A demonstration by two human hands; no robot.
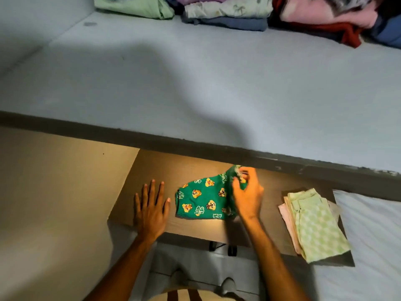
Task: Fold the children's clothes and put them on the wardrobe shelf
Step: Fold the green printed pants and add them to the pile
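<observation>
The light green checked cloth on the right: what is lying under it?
Under the light green checked cloth lie more folded pieces: pale pink edges show along its left side. The stack rests on the brown board. How many pieces it holds is covered.

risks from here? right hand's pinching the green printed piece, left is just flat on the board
1. The right hand pinches only the far corner of the green garment; the left hand lies beside it, not on it, so the cloth may slide or bunch during the fold.
2. The folded stack overhangs the board's near right edge and could be knocked off.
</observation>
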